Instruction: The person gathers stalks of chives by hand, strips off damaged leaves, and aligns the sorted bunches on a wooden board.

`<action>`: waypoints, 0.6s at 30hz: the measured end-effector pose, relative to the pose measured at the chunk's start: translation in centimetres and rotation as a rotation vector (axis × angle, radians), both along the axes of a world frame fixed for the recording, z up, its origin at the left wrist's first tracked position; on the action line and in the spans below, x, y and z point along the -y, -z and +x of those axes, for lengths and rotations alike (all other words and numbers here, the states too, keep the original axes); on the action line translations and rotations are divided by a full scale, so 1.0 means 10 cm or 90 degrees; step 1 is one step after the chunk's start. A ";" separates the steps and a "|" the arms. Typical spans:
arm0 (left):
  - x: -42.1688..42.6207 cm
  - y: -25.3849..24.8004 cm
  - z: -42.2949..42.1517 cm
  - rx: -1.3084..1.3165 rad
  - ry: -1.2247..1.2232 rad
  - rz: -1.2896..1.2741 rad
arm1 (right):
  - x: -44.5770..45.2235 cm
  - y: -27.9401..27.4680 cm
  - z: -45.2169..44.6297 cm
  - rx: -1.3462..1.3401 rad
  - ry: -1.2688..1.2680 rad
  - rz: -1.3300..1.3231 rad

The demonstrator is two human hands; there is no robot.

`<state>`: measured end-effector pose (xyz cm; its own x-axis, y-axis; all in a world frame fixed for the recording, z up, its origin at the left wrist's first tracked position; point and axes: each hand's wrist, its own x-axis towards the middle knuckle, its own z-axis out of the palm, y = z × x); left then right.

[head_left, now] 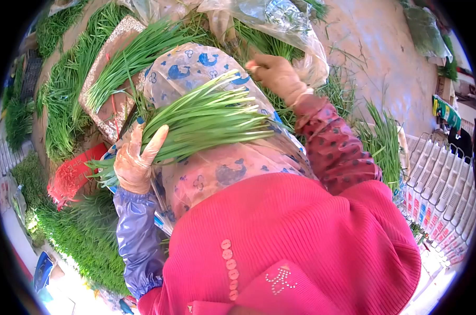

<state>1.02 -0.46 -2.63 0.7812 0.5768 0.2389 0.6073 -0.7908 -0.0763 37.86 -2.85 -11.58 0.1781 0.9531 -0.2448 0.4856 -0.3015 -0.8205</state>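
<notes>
- A bunch of green stalks [206, 123] lay across the person's lap, its pale ends fanned to the right and its leafy tips running left.
- The left hand [134, 165] rested over the leafy part, touching it, with thumb and forefinger spread apart; the other fingers were hidden, so I could not tell whether they gripped.
- The right hand [277, 77] was raised beyond the pale ends, apart from the bunch, its fingers curled in; I could not tell whether they pinched anything.
- Beneath the bunch, a clear plastic cover [172, 86] printed with blue whales was spread over the lap.
- A shiny purple sleeve [138, 236] covered the left forearm, a spotted dark red sleeve [335, 144] the right, beside a ribbed pink top [306, 226].
- Just left of the lap, more long greens [143, 60] lay on a patterned board [123, 34].
- A fringed red bag [78, 170] lay near the left hand, above a feathery green heap [80, 239].
- White crates [440, 189] stood at the far right.
</notes>
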 end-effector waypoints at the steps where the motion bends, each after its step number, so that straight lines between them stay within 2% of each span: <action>1: -0.01 0.01 0.01 0.002 -0.002 0.001 | 0.03 0.04 0.12 -0.179 0.080 -0.118; 3: 0.01 0.01 0.00 0.029 -0.010 -0.026 | 0.10 -0.05 0.32 -0.330 0.143 -0.182; 4: 0.01 0.03 -0.01 0.030 -0.008 -0.028 | 0.10 -0.08 0.32 -0.330 0.145 -0.183; 6: -0.03 0.10 -0.03 0.050 0.004 -0.026 | 0.08 -0.12 0.29 -0.447 0.051 -0.092; 8: -0.07 0.11 0.00 0.057 0.016 -0.023 | -0.02 -0.27 0.06 -0.303 -0.111 0.044; 9: -0.07 0.12 0.02 0.061 0.021 -0.019 | -0.10 -0.10 -0.01 -0.249 -0.151 0.044; 10: -0.06 0.06 0.05 0.042 0.012 -0.056 | -0.17 -0.20 -0.16 -0.226 -0.213 0.063; 11: -0.05 0.06 0.07 0.039 0.021 -0.063 | -0.22 -0.37 -0.29 -0.300 -0.230 0.029; 13: -0.07 0.05 0.08 0.116 0.022 -0.101 | -0.31 -0.25 -0.41 -0.404 -0.091 -0.109; 15: -0.05 0.02 0.02 0.088 0.014 -0.114 | -0.32 -0.26 -0.32 -0.280 0.060 -0.037; 16: -0.03 0.02 0.00 0.127 -0.018 -0.160 | -0.35 -0.09 -0.18 -0.357 0.160 -0.064; 17: -0.02 0.03 -0.01 0.168 -0.050 -0.206 | -0.30 0.00 0.05 -0.475 0.174 -0.094; 18: -0.02 0.05 -0.04 0.168 -0.055 -0.203 | -0.23 0.10 0.28 -0.447 0.100 -0.103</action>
